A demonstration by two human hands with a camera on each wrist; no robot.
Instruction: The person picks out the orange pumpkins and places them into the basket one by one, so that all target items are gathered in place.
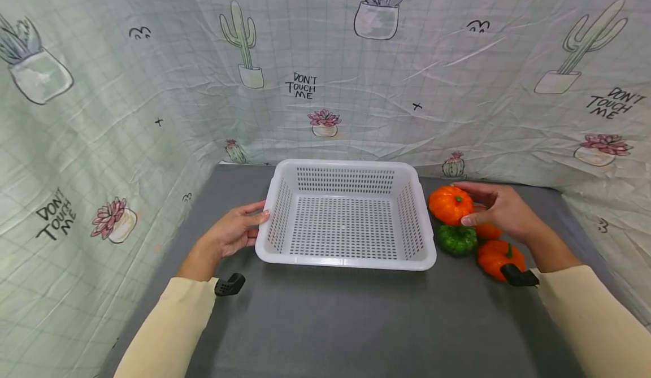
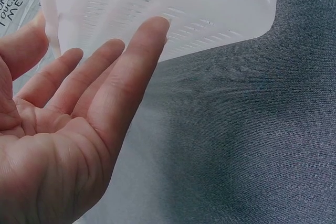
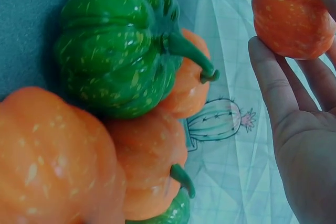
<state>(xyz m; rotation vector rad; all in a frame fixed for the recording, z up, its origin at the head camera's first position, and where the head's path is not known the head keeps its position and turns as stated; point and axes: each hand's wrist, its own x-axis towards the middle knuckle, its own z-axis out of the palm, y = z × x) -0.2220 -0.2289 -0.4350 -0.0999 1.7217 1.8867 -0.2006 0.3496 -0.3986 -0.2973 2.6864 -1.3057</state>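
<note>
A white perforated plastic basket [image 1: 346, 264] stands on the grey tabletop, its inside bare. My left hand [image 1: 235, 230] holds its left rim, thumb over the edge and fingers along the outer wall, as the left wrist view also shows. To the right of the basket, my right hand [image 1: 506, 208] grips a small orange pumpkin [image 1: 447, 205] between thumb and fingers. In the right wrist view this pumpkin [image 3: 291, 14] is raised apart from the others. Below it lie a green pumpkin [image 1: 458, 240], a partly hidden orange one [image 1: 489, 231] and another orange one [image 1: 500, 258].
More pumpkins crowd together in the right wrist view, including a large green pumpkin [image 3: 113, 45] with a curved stem. A pale curtain [image 1: 366, 112] printed with cacti hangs behind and along both sides of the table [image 1: 346, 321].
</note>
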